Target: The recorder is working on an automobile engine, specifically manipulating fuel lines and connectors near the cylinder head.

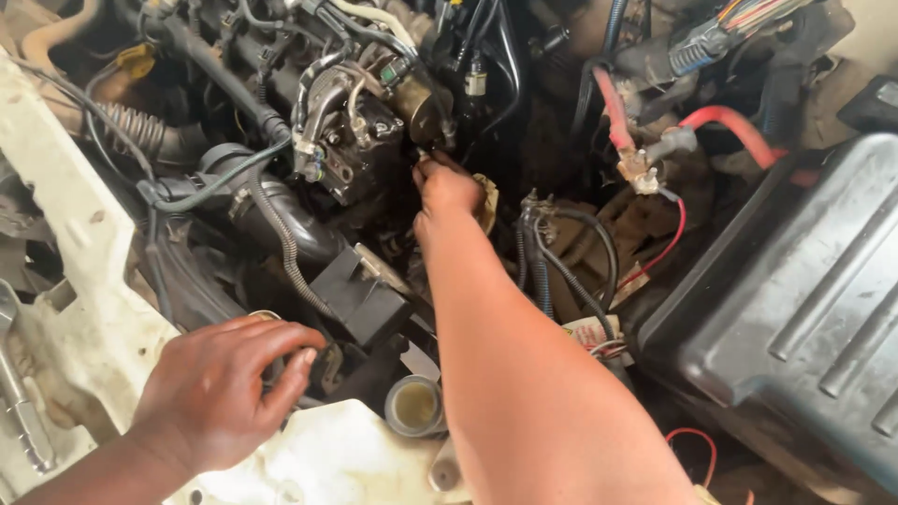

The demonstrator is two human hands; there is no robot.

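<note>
- Deep at the middle of the engine bay, my right hand [447,192] reaches down with its fingertips pinched together on a small fitting just under the grey metal pump body with its curved steel pipes [351,131]; what exactly sits between the fingertips is too small to tell.
- That arm stretches long across the bay, because the part lies low among the hoses.
- My left hand [229,383] rests at the near edge of the bay, fingers curled loosely over the rim of a small round opening [271,318], seemingly as a brace.
- Just beside it sit the black box-shaped connector housing [360,295] and an open round filler neck with yellowish inside [414,407].
- White plastic reservoir [327,458] lies along the near edge.
- Red cables with a metal terminal clamp [641,168] run toward the far right corner.
- A big black ribbed plastic cover [804,309] fills the right edge; I see no readable label on it.
</note>
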